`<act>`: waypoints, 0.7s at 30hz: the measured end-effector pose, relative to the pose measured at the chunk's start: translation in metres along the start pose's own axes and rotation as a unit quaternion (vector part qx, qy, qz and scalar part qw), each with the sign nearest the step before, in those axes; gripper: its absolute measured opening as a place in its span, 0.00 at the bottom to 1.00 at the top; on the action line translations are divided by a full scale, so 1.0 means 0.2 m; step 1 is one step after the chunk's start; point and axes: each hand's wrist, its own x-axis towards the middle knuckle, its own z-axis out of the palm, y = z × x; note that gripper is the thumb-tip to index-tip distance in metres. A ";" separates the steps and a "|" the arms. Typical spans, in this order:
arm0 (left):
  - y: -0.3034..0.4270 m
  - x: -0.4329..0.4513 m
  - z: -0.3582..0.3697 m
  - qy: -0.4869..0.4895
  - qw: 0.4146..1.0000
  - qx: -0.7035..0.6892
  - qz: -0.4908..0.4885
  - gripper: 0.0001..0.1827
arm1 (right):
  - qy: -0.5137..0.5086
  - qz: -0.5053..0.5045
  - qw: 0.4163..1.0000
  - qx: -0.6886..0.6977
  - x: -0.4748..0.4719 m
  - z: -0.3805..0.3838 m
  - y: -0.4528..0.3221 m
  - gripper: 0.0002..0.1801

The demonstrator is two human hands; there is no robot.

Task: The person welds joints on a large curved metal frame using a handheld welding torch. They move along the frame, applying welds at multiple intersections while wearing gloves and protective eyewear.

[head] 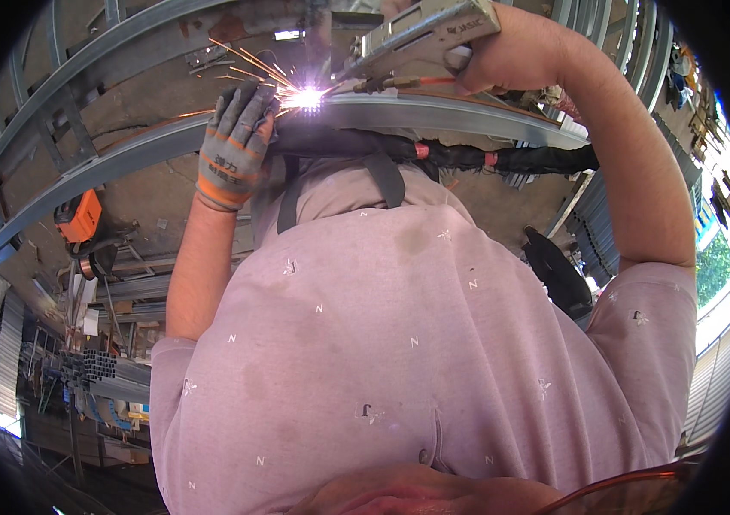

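My bare right hand (510, 55) is closed around the handle of a Jasic handheld welding gun (426, 35), held above a long steel beam (455, 116). A bright weld glow (309, 98) burns at the gun's tip, and orange sparks fly to the left. Just left of the glow, my left hand (233, 141), in a worn grey and orange work glove, rests at the beam with its fingers extended. Whether those fingers grip anything cannot be told. A black sleeved cable (507, 158) with red tape bands runs in front of my waist, below the beam.
Curved-looking steel frame members (65, 84) cross the upper left. An orange machine (79, 217) stands on the floor at left, with a wire spool (87, 268) beside it. Stacked steel tubes (99, 365) lie at lower left. Ribbed metal sections (603, 215) lie at right.
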 end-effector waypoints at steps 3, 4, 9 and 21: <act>-0.01 -0.03 0.02 0.003 1.000 0.001 -0.001 0.27 | 0.004 0.004 1.000 -0.005 -0.01 0.00 0.00 0.31; -0.01 -0.04 0.03 0.003 1.000 0.008 -0.006 0.28 | 0.005 0.006 1.000 -0.006 -0.01 0.00 0.00 0.31; 0.01 -0.02 0.02 -0.007 1.000 0.011 -0.016 0.28 | 0.015 0.034 0.999 -0.015 -0.04 0.00 -0.01 0.30; 0.00 -0.04 0.04 -0.010 0.999 0.031 -0.024 0.27 | 0.014 0.046 0.999 -0.018 -0.09 0.00 0.03 0.29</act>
